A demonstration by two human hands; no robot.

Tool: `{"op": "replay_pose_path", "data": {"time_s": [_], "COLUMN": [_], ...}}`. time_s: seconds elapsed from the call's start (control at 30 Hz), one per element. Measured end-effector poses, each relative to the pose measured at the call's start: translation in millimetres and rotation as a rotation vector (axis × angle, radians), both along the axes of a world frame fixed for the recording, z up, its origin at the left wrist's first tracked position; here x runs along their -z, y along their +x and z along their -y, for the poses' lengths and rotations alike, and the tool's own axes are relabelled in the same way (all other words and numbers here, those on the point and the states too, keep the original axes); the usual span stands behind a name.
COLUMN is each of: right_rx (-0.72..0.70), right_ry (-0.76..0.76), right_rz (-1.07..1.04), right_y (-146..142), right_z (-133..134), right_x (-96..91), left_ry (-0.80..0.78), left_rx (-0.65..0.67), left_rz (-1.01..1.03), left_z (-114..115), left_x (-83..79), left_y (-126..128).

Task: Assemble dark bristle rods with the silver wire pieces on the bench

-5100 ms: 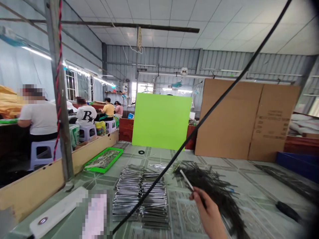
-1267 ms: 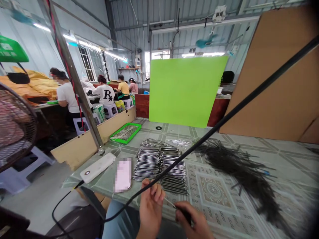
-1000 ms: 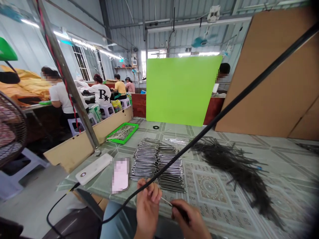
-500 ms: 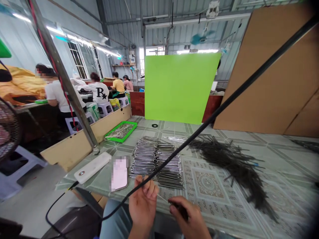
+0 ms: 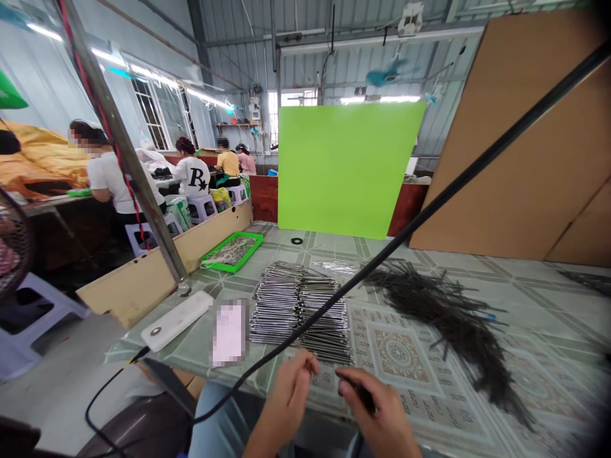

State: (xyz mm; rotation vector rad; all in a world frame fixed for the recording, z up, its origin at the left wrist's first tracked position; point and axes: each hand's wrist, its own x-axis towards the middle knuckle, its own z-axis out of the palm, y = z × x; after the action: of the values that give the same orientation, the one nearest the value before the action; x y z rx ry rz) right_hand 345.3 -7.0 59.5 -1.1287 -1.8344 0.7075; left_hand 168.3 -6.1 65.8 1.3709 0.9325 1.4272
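Note:
My left hand (image 5: 292, 389) is at the table's front edge, its fingers curled and pinched together; whatever lies between the fingertips is too small to make out. Just to its right, my right hand (image 5: 377, 404) has thumb and fingers closed, with something dark showing between them that I cannot identify. A small gap separates the two hands. Right beyond them lie two side-by-side rows of thin, shiny metal rods (image 5: 275, 305), stacked closely. A loose heap of thin black strips (image 5: 443, 312) spreads to the right.
A phone (image 5: 229, 332) and a long white device (image 5: 179, 321) lie left of the rods. Farther back are a green tray (image 5: 260, 239) of thin pieces and a black ring (image 5: 296, 241). A black cable (image 5: 405, 222) crosses diagonally in front. Several people sit working at far left.
My left hand has turned from palm up to fingers pointing right, nearer my right hand. The thin rod seen between the hands is no longer visible. My right hand has shifted slightly right.

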Motion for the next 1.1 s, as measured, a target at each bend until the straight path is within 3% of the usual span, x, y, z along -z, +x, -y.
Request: {"op": "replay_pose_path", "data": {"time_s": [0.07, 0.13, 0.23, 0.4, 0.53, 0.83, 0.97, 1.1], "right_rx": [-0.017, -0.018, -0.014, -0.031, -0.018, -0.022, -0.048, -0.059], "right_ry": [0.071, 0.106, 0.133, 0.194, 0.217, 0.255, 0.158, 0.016], "right_rz": [0.050, 0.086, 0.129, 0.179, 0.187, 0.229, 0.236, 0.148], "right_y": [2, 1, -5, -10, -9, -4, -4, -10], "right_z": [-3, -4, -5, -8, -9, -9, -9, -10], "right_x": [-4.0, -4.8, -1.6, 2.4, 3.3, 0.4, 6.4, 11.8], "left_ry": [0.053, 0.074, 0.151, 0.433, 0.498, 0.519, 0.531, 0.668], "left_rx": [0.019, 0.002, -0.016, -0.045, -0.069, -0.063, -0.025, -0.080], "left_rz": [-0.363, -0.548, -0.641, -0.879, -1.107, -1.235, -1.273, -1.165], "left_z": [-2, -5, -8, -10, -10, -11, -8, -10], "left_x": [-3.3, -8.6, -15.5, -20.0, -20.2, -16.1, -16.1, -17.7], "left_y": [-12, -20, -25, -27, -26, -19, -15, -13]}}
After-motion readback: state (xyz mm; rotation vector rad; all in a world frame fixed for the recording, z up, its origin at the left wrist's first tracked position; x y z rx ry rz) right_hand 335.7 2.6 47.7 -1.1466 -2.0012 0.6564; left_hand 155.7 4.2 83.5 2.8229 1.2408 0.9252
